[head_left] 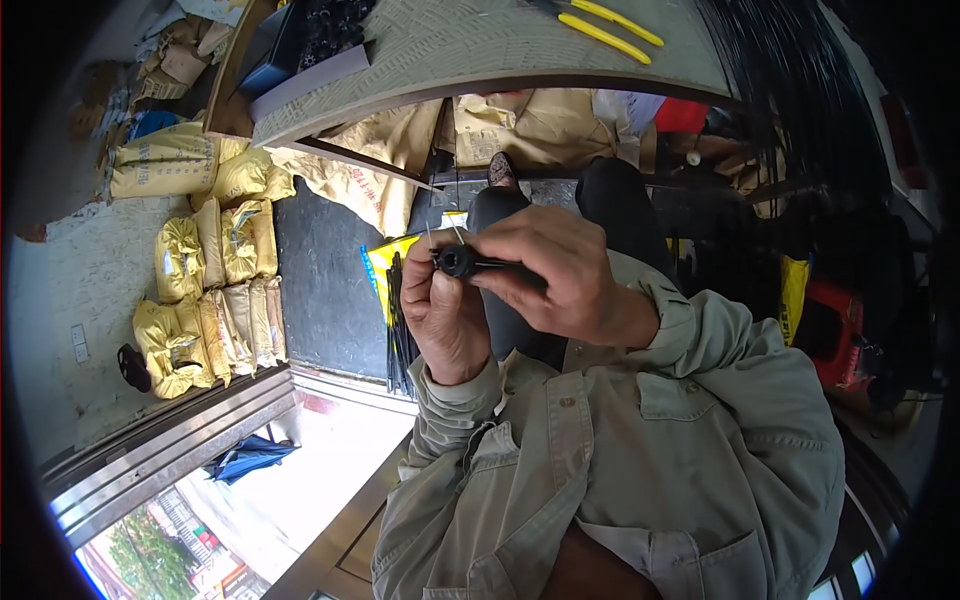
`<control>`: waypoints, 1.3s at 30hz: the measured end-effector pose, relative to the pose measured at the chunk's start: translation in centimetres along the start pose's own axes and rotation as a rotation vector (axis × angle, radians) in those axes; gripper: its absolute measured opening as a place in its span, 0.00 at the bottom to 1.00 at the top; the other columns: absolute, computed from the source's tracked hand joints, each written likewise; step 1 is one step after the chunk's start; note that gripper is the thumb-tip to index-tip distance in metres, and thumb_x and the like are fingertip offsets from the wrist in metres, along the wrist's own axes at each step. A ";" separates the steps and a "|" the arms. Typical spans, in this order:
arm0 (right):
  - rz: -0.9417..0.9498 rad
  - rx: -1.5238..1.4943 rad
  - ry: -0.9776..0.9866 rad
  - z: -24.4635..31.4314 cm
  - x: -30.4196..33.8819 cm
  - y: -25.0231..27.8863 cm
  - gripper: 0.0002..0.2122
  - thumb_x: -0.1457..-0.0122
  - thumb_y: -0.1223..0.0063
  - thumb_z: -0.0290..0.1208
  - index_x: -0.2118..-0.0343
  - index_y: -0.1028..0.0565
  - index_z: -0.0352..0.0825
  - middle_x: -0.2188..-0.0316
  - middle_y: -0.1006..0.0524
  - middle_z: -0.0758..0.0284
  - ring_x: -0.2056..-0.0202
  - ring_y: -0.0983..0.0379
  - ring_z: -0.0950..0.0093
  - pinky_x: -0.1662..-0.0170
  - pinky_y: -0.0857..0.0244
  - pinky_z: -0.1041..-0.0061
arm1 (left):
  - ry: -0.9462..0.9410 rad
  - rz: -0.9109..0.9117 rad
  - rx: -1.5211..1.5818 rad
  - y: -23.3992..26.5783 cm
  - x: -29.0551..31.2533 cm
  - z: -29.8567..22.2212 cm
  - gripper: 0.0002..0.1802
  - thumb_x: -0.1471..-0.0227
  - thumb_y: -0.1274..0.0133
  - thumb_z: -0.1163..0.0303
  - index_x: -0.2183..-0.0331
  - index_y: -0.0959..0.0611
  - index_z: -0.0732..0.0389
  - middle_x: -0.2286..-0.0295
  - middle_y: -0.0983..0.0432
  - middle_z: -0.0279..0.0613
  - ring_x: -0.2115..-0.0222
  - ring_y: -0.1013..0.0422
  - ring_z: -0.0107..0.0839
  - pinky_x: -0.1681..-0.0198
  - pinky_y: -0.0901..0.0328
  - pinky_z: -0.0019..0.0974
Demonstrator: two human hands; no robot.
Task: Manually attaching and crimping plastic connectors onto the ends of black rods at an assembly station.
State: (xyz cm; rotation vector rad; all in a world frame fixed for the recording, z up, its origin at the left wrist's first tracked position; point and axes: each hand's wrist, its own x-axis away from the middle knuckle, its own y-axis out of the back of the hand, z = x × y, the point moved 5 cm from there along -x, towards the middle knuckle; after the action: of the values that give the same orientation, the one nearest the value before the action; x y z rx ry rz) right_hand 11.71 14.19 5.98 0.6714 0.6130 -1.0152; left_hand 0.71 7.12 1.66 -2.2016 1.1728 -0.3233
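Observation:
In front of my lap, my left hand (440, 320) closes its thumb and fingers on a small black round part (457, 262) with a hole through its middle. My right hand (560, 268) comes in from the right, its fingers pinched around thin black strips (494, 264) that reach the round part. Two thin light pins (458, 235) stick up beside the part; what they belong to is hidden by my fingers. A bundle of long black rods (393, 340) hangs down just left of my left hand, against a yellow and blue bag (378, 262).
Ahead is a worktable (500, 50) with yellow-handled pliers (610, 32) and a box of small black parts (335, 28). Many long black strands (790, 70) hang at the right. Stacked yellow-brown sacks (225, 240) line the left; a red crate (832, 325) stands right.

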 end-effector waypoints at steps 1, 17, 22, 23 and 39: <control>0.006 -0.003 0.006 -0.4 0.0 -0.2 0.13 0.60 0.40 0.23 0.68 0.29 0.30 0.73 0.27 0.63 0.75 0.28 0.68 0.74 0.36 0.74 | 0.006 -0.074 -0.010 0.3 0.2 0.2 0.19 0.54 0.46 0.69 0.60 0.29 0.68 0.65 0.30 0.39 0.64 0.34 0.26 0.58 0.39 0.28; 0.014 -0.099 0.075 -0.3 2.3 -1.3 0.18 0.58 0.45 0.18 0.61 0.32 0.29 0.70 0.28 0.61 0.71 0.28 0.66 0.71 0.35 0.75 | -0.352 0.038 -0.452 -0.3 2.1 -2.9 0.21 0.47 0.58 0.70 0.54 0.35 0.73 0.61 0.30 0.57 0.57 0.33 0.38 0.49 0.44 0.40; 0.138 -0.170 0.015 -1.7 3.2 -2.5 0.14 0.59 0.46 0.16 0.65 0.28 0.29 0.71 0.27 0.61 0.72 0.28 0.67 0.72 0.35 0.75 | -0.416 0.148 -0.599 -0.4 2.1 -3.5 0.21 0.48 0.57 0.68 0.56 0.35 0.74 0.62 0.29 0.58 0.56 0.33 0.39 0.44 0.53 0.47; 0.127 -0.164 0.009 -1.7 3.3 -2.4 0.13 0.59 0.46 0.17 0.66 0.28 0.29 0.71 0.27 0.62 0.73 0.29 0.67 0.72 0.34 0.74 | -0.430 0.177 -0.614 -0.5 2.1 -3.6 0.21 0.48 0.56 0.67 0.57 0.34 0.74 0.63 0.28 0.57 0.57 0.32 0.38 0.44 0.55 0.48; 0.264 -0.425 -0.068 -3.8 3.7 -1.1 0.14 0.59 0.46 0.16 0.65 0.26 0.31 0.69 0.26 0.61 0.70 0.28 0.68 0.70 0.35 0.76 | -0.323 0.589 -0.618 -2.0 -1.0 -2.2 0.20 0.60 0.41 0.64 0.65 0.27 0.64 0.74 0.26 0.41 0.66 0.30 0.33 0.44 0.57 0.52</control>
State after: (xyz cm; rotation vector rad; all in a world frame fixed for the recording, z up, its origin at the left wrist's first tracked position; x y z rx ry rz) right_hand 11.60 14.56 0.57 0.3291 0.6364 -0.6310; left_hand 0.37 7.82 4.69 -2.1249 1.8094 0.6976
